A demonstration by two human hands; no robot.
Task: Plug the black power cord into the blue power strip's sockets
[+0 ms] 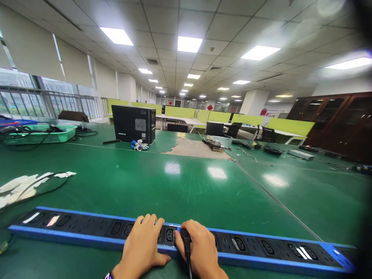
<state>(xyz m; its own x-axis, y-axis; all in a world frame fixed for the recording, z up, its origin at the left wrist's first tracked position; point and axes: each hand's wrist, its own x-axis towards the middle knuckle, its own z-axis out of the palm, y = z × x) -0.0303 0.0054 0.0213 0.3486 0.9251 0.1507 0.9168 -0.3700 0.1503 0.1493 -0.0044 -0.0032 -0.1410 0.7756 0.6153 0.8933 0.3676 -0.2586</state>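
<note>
A long blue-edged power strip (261, 248) with many black sockets lies across the near edge of the green table (162, 186). My left hand (143, 242) rests flat on top of the strip, fingers stretched over the sockets. My right hand (199, 246) is closed round a black plug (186, 237) with its cable running toward me, the plug pressed against a socket near the strip's middle.
A black computer tower (133, 124) stands at the back with gloves (139, 145) beside it. A green basket (40, 133) of cables sits far left. White cloth and a black cable (31, 186) lie at left. Small parts and cables (216, 145) scatter at the back right.
</note>
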